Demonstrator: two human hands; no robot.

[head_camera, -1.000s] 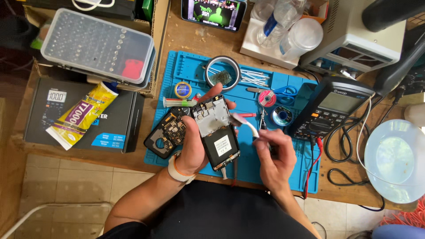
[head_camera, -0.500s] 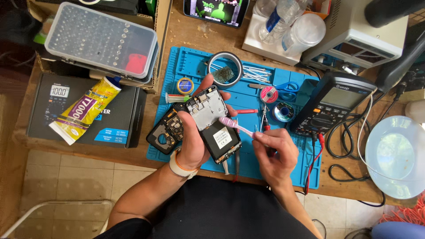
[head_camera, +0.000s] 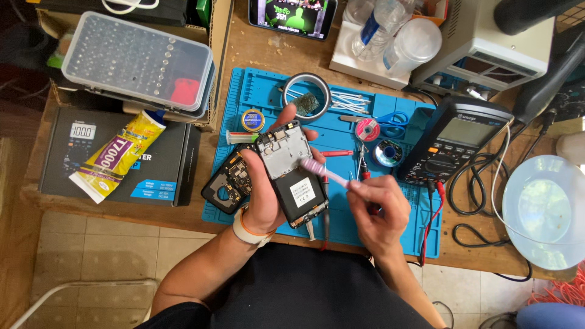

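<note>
From my feed the left hand [head_camera: 263, 201] wraps around an opened phone [head_camera: 291, 172], its back off, grey metal shielding up top and a black battery with a white label below; the palm hides the phone's left edge and I cannot make out the small parts inside. The right hand [head_camera: 379, 210] is closed on a pink-handled brush [head_camera: 322, 173], bristle end resting on the phone's upper half; the handle's rear disappears inside the fist. Both sit at the centre of a blue ribbed silicone mat [head_camera: 256, 91], with the brush hand at 4 o'clock of the phone.

At 9 o'clock of the phone, touching the left wrist, lies a black round-cornered back cover [head_camera: 226, 181] with circuit parts, partly hidden by the hand. At 12 o'clock a roll of tape [head_camera: 307, 94] rings a small green board. At 2 o'clock sit cotton swabs [head_camera: 350, 100], blue scissors [head_camera: 393, 120] and a solder spool [head_camera: 367, 129]. A dark multimeter [head_camera: 454, 143] leans at 3 o'clock, its leads trailing off under the right hand.

At 10 o'clock a clear plastic case [head_camera: 137, 61] holds rows of tiny items too small to tell, plus something red. Below it a yellow glue tube [head_camera: 116, 158] rests on a black box [head_camera: 170, 164]. A white lamp disc [head_camera: 542, 213] is cut off at the right edge
</note>
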